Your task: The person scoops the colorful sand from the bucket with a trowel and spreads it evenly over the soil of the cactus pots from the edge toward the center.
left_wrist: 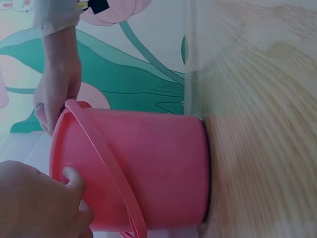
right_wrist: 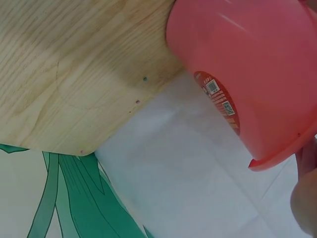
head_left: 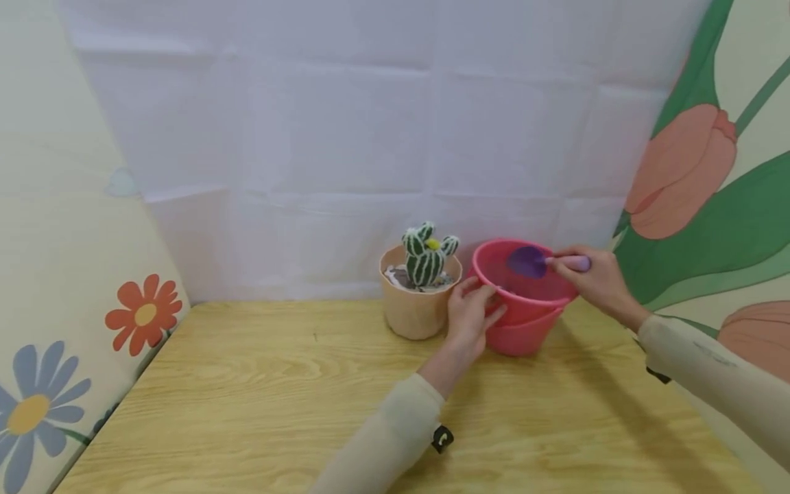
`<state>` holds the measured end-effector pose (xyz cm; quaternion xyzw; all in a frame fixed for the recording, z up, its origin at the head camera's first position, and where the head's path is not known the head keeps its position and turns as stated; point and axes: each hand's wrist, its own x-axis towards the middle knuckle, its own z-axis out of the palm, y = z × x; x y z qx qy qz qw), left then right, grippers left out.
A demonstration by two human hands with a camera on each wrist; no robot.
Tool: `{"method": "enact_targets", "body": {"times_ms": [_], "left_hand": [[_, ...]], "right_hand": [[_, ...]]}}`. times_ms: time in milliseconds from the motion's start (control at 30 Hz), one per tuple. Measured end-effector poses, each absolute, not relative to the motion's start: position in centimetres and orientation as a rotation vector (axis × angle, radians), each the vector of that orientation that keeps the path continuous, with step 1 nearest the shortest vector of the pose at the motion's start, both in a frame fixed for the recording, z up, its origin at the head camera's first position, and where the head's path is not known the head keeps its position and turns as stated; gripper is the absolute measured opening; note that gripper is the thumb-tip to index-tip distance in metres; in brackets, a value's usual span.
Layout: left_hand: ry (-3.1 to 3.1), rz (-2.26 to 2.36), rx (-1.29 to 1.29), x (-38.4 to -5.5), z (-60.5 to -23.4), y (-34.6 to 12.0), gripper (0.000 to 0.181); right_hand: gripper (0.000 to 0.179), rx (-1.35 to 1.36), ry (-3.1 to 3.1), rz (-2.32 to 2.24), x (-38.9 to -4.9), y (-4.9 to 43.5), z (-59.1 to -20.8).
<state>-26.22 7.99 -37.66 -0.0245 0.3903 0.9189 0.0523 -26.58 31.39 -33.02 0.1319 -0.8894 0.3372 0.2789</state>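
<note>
A pink plastic bucket stands upright on the wooden table, its handle hanging down on the near side. My left hand grips its near left rim; in the left wrist view the left hand has fingers against the outer wall. Above the right side of the rim, my right hand holds a small purple trowel by its light-purple handle. The blade dips inside the bucket's mouth. What lies at the bucket's bottom is hard to make out. Only part of the right hand shows in the right wrist view, by the rim.
Left of the bucket, close to my left hand, a peach pot holds a knitted green cactus. A white sheet hangs behind the table. Small specks dot the tabletop beside the bucket.
</note>
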Motion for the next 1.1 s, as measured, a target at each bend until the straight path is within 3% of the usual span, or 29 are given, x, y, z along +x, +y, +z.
{"method": "enact_targets", "body": {"times_ms": [433, 700, 1100], "left_hand": [[0.977, 2.817, -0.149, -26.3, -37.3, 8.1, 0.053], [0.949, 2.813, -0.161, -26.4, -37.5, 8.3, 0.051], [0.959, 2.818, -0.15, -26.7, -37.6, 8.2, 0.047]], "right_hand": [[0.022, 0.398, -2.489, 0.869, -28.3, 31.4, -32.3], [0.015, 0.501, -2.577, 0.848, -29.2, 31.6, -32.8], [0.015, 0.41, -2.67, 0.855, -30.4, 31.1, -33.2]]}}
